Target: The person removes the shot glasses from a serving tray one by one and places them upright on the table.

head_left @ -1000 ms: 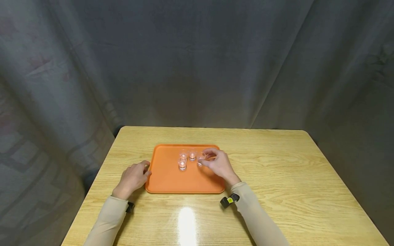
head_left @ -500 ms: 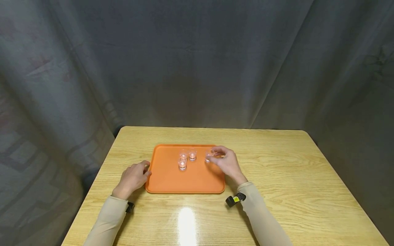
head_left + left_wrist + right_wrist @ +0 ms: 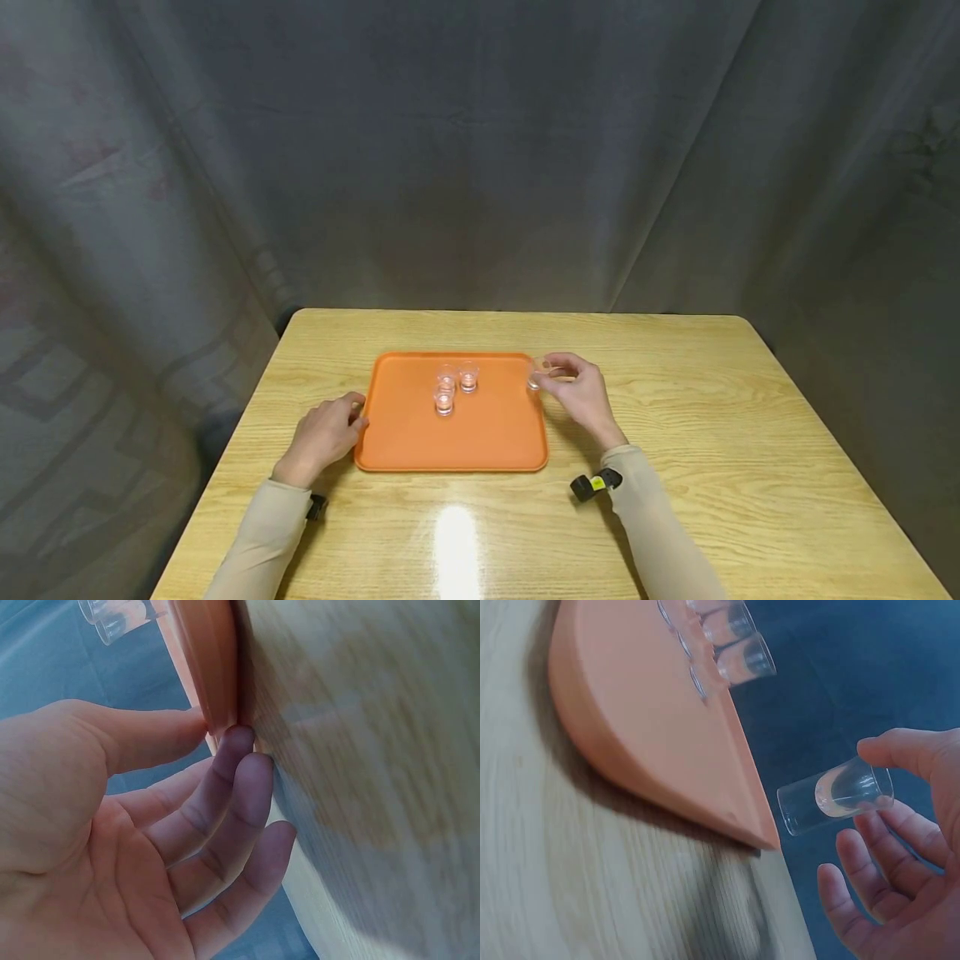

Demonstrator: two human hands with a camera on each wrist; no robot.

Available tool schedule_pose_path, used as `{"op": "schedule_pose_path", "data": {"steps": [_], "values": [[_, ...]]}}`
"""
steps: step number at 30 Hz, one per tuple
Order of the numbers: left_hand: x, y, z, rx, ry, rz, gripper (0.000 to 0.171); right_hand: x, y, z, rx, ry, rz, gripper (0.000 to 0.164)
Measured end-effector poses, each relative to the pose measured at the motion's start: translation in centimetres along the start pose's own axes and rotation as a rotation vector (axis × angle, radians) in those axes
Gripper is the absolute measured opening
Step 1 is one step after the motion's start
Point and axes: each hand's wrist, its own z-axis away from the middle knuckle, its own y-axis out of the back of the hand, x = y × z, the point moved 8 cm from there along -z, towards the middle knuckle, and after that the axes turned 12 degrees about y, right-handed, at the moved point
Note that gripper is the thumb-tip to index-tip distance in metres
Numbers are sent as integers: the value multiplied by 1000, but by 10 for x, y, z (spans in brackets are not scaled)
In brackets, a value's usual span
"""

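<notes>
My right hand point(image 3: 583, 398) pinches a clear shot glass point(image 3: 533, 382) near its rim, with thumb on one side and fingers on the other. In the right wrist view this shot glass point(image 3: 802, 808) is held off the tray's corner, a little liquid or a thick base showing inside. The orange tray point(image 3: 450, 450) carries three more shot glasses point(image 3: 444, 404), grouped left of its middle toward the back. At the tray's left side my left hand point(image 3: 324, 433) holds the edge; the left wrist view puts thumb and fingertips right at the rim point(image 3: 206, 667).
A light wooden table point(image 3: 712, 450) bears the tray, which lies left of the table's middle. Grey curtains point(image 3: 465, 167) hang behind and at both sides. Each wrist wears a small black camera point(image 3: 596, 485).
My right hand has carried its shot glass rightward from beside the other glasses to the tray's right edge. The left hand, the tray and the other glasses stay put.
</notes>
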Motion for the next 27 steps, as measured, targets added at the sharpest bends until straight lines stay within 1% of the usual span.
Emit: {"op": "schedule_pose_path", "data": {"steps": [5,10,17,20,27], "values": [[0,0,0,2,0,0,43,8,16,1,39,-16,15,42],[0,0,1,1,0,3,42,18,32,3,67,-49,33,44],[0,0,0,0,6,0,42,33,57,6,129,-119,-9,45],[0,0,0,-3,7,2,42,39,68,8,151,-140,-8,47],[-1,-1,0,-4,8,2,43,46,91,11,209,-154,5,51]]}}
